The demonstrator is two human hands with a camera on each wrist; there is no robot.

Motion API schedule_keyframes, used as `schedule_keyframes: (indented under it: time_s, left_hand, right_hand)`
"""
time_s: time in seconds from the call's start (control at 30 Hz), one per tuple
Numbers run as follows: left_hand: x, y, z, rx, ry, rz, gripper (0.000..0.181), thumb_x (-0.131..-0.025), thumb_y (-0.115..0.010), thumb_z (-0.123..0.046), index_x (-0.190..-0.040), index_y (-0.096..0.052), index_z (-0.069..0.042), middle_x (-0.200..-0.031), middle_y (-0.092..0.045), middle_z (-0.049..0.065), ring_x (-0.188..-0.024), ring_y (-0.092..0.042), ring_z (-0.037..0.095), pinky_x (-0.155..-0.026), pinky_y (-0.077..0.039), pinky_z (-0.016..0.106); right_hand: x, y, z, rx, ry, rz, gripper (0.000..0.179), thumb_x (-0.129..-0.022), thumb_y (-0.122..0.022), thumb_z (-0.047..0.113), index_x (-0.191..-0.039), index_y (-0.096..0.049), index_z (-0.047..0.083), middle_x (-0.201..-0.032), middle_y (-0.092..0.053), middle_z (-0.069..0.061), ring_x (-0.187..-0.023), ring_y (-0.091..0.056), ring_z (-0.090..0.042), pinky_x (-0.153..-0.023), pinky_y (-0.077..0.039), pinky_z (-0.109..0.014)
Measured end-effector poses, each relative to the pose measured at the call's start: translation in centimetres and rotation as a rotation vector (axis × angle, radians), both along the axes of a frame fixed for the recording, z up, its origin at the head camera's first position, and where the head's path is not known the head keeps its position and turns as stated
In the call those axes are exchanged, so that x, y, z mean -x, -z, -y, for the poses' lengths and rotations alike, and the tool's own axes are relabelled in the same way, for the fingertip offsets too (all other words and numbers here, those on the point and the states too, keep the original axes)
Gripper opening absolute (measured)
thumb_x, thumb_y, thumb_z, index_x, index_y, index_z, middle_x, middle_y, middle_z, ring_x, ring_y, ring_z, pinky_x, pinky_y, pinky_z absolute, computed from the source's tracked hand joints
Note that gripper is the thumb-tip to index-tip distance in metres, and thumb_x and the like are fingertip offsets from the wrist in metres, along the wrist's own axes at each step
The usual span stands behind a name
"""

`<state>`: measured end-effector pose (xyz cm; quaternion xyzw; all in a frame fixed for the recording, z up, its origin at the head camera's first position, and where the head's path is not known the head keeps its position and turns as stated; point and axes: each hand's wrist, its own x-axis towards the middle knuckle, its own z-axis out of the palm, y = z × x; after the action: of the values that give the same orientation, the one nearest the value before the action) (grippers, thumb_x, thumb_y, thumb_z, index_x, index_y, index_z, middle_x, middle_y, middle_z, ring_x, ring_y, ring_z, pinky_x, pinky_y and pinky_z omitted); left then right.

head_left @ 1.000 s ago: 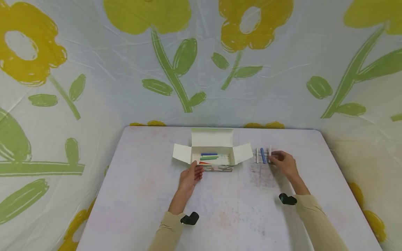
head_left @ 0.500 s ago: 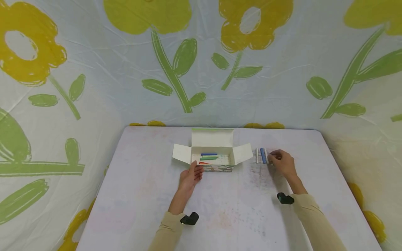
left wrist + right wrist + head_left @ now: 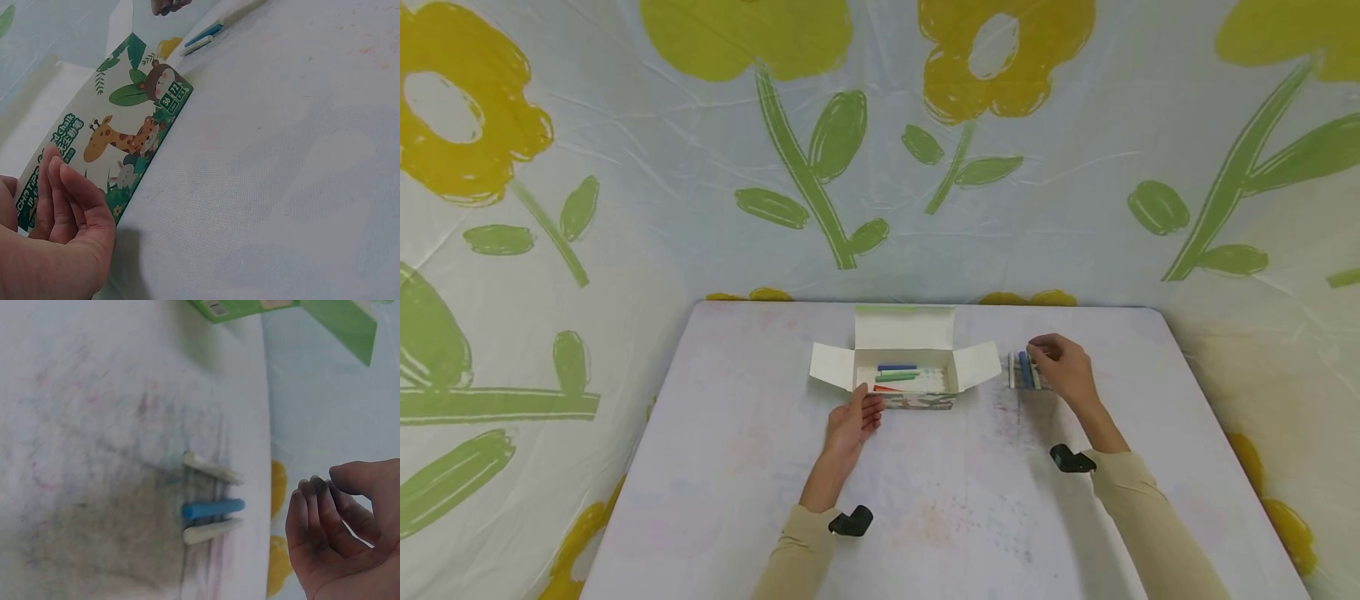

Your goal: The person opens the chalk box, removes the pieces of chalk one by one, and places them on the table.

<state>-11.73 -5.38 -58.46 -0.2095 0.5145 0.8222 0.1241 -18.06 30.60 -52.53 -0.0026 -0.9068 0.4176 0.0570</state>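
My left hand (image 3: 847,427) holds the open chalk box (image 3: 934,402) at its front left corner, the thumb at the rim and the fingers along the front wall. In the left wrist view, that wall of the chalk box (image 3: 119,134) shows cartoon animals. Several chalk sticks in blue, green, white and red lie inside. Right of the box, a blue chalk stick (image 3: 214,508) lies between two white ones, a slanted white chalk stick (image 3: 212,467) and another white chalk stick (image 3: 212,531). Over their right side hovers my right hand (image 3: 1063,367), fingers loosely bent, thumb near the index fingertip, holding nothing.
Three raised white flaps spread from the box, a back flap (image 3: 904,327), a left flap (image 3: 833,366) and a right flap (image 3: 977,366). Smudges mark the white table (image 3: 760,467) near the loose chalk. A flower-printed cloth (image 3: 700,167) hangs behind the table's far edge.
The right-hand white chalk stick has moved left to lie close beside the blue one, and my right hand has let it go and risen slightly up and left. My left hand stays at the box.
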Motion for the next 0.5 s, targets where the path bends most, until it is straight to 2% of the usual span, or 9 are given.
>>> schedule_keyframes:
  time_s: [0.27, 0.5]
  left_hand:
    - [0.2, 0.2, 0.1, 0.002, 0.015, 0.0, 0.052, -0.103, -0.062, -0.041, -0.114, -0.066, 0.01, -0.091, -0.07, 0.005, -0.079, -0.062, 0.01, -0.073, -0.051, 0.021]
    - [0.1, 0.1, 0.0, 0.002, 0.01, 0.004, 0.051, -0.104, -0.06, -0.041, -0.113, -0.066, 0.009, -0.09, -0.07, 0.005, -0.079, -0.062, 0.011, -0.073, -0.052, 0.021]
  right_hand:
    - [0.6, -2.4, 2.0, 0.018, -0.047, -0.068, 0.03, -0.105, -0.062, 0.021, -0.12, -0.066, -0.004, -0.106, -0.07, -0.024, -0.091, -0.07, -0.035, -0.069, -0.05, -0.013]
    - [0.8, -4.2, 4.3, 0.109, -0.118, -0.083, 0.028, -0.105, -0.062, 0.018, -0.12, -0.066, -0.004, -0.107, -0.071, -0.024, -0.089, -0.069, -0.024, -0.075, -0.05, -0.012]
